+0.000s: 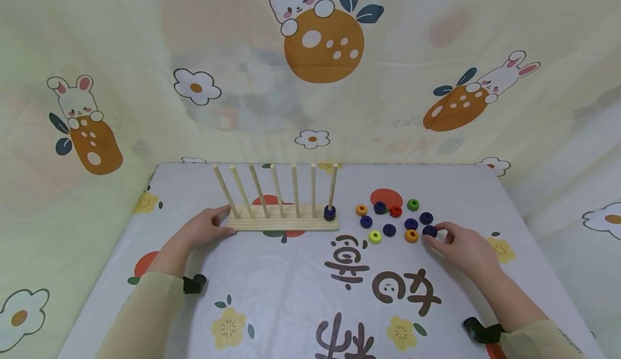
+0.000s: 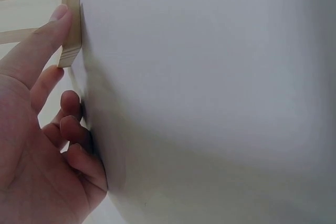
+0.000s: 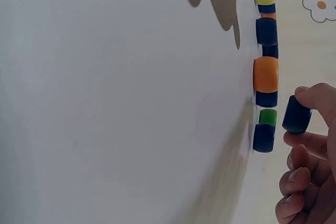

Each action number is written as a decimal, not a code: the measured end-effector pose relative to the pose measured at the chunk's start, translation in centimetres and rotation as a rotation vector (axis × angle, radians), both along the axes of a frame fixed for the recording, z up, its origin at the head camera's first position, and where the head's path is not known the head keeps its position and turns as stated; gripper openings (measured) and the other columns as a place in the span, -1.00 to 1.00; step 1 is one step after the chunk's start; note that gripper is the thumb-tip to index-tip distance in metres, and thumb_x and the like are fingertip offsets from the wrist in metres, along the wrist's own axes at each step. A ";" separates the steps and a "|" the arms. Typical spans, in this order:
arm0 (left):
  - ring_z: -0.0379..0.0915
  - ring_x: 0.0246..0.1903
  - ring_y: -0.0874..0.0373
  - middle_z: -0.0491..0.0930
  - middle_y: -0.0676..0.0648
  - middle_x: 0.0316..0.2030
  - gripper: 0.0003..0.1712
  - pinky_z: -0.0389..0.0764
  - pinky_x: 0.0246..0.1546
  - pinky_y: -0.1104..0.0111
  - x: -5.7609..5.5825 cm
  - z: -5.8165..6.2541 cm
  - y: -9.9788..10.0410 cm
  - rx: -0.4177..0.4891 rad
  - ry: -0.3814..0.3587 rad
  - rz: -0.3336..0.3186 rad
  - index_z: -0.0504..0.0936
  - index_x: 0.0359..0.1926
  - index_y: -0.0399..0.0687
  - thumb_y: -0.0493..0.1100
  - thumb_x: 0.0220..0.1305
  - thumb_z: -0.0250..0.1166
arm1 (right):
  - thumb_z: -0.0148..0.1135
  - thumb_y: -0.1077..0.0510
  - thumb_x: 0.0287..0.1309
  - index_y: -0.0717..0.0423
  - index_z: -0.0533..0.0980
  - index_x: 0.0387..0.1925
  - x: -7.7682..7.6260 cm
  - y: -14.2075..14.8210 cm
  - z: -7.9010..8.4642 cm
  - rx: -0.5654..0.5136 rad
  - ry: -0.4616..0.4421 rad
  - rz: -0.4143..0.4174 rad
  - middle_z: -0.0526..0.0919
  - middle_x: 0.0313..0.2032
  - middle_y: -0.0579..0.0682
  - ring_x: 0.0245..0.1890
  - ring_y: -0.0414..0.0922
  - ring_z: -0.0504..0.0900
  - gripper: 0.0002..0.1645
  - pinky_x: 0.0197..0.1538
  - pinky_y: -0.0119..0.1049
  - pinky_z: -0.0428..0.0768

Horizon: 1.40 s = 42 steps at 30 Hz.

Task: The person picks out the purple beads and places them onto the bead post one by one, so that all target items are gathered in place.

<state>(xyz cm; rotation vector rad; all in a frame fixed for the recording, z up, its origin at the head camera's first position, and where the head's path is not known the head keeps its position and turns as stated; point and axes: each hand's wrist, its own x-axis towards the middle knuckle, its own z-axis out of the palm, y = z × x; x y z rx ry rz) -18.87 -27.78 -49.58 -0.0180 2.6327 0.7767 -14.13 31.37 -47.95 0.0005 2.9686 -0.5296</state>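
A wooden peg rack [image 1: 286, 223] with several upright pegs stands in the middle of the table, with dark blue beads [image 1: 330, 213] low on its rightmost peg. My left hand [image 1: 206, 227] holds the rack's left end, thumb along the front edge and index finger at the end corner; its other fingers curl beside the base in the left wrist view. On the right, my right hand [image 1: 466, 248] pinches a dark blue bead [image 3: 297, 114] between thumb and index finger. That bead is raised off the tabletop in the right wrist view.
Loose beads lie right of the rack: several dark blue ones [image 1: 389, 230], orange ones [image 1: 411, 235], a red one [image 1: 395, 211], a green one [image 1: 413, 204] and a yellow-green one [image 1: 374, 236]. The patterned cloth [image 1: 271, 283] covers the table. Behind it hangs a printed curtain [image 1: 242, 122].
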 end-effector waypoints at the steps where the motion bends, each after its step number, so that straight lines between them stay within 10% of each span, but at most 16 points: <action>1: 0.27 -0.26 0.00 0.33 -0.13 -0.29 -0.02 0.28 -0.28 0.18 0.0 -0.1 0.0 0.001 0.000 0.002 0.21 0.51 0.00 0.13 0.17 0.45 | 0.29 -0.26 0.18 0.19 0.52 0.09 0.0 -0.1 0.0 -0.001 0.003 0.001 0.50 -0.51 -0.07 -0.51 -0.09 0.40 -0.31 -0.50 -0.26 0.29; 42: 0.27 -0.27 0.02 0.33 -0.12 -0.30 -0.03 0.27 -0.29 0.20 0.1 0.4 0.1 0.008 0.013 -0.007 0.22 0.50 -0.03 0.12 0.17 0.45 | 0.22 -0.36 0.20 0.21 0.55 0.08 -2.1 -5.5 2.9 -0.079 0.106 0.060 0.47 -0.55 -0.06 -0.54 -0.08 0.37 -0.24 -0.48 -0.25 0.29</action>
